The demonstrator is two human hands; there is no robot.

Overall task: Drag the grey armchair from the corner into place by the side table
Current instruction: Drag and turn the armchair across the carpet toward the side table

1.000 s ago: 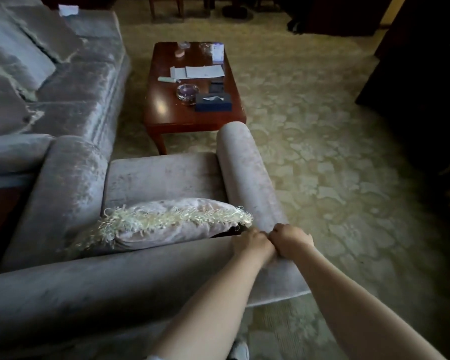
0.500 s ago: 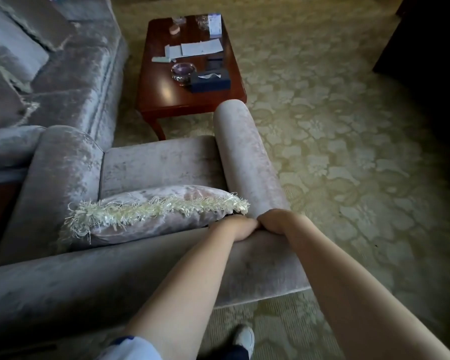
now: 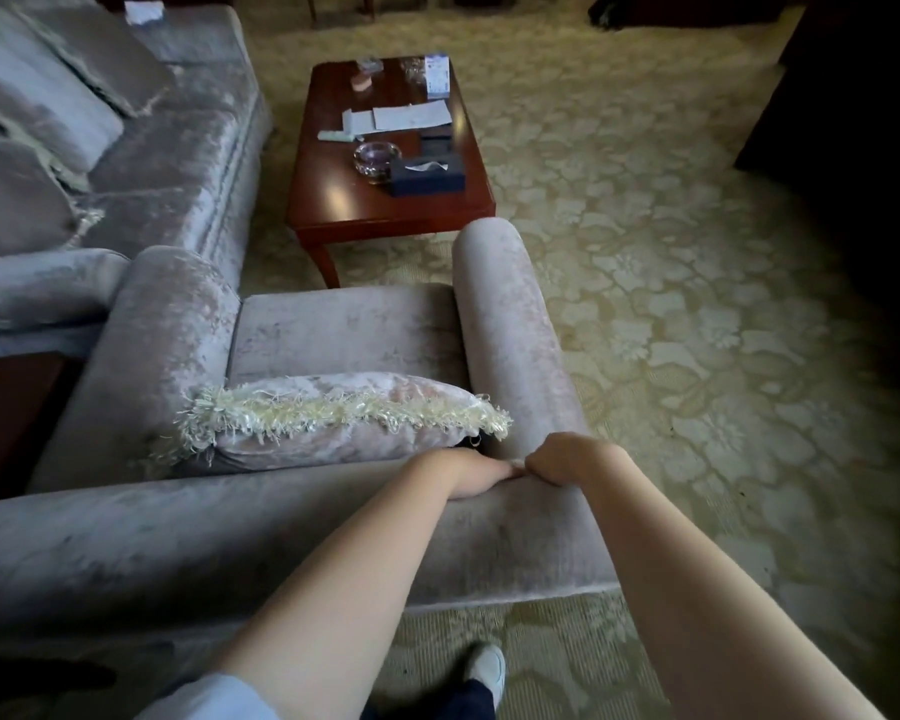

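The grey velvet armchair (image 3: 344, 330) fills the lower left, seen from behind its backrest. A fringed cushion (image 3: 333, 413) leans on its seat against the back. My left hand (image 3: 476, 472) and my right hand (image 3: 562, 459) grip the top of the backrest side by side at its right end, where the right armrest joins, fingers curled over the edge. The dark wooden side table (image 3: 1, 413) shows at the left edge, just beyond the chair's left armrest and below the sofa arm.
A grey sofa (image 3: 141, 148) with pillows runs along the left. A red-brown coffee table (image 3: 391, 200) with papers, an ashtray and a tissue box stands just ahead of the chair. Patterned carpet (image 3: 671, 304) lies open to the right. My shoe (image 3: 484, 667) is behind the chair.
The view tipped down, then came back up. The armchair's front now sits nearer the coffee table. Both hands keep the same grip on the backrest.
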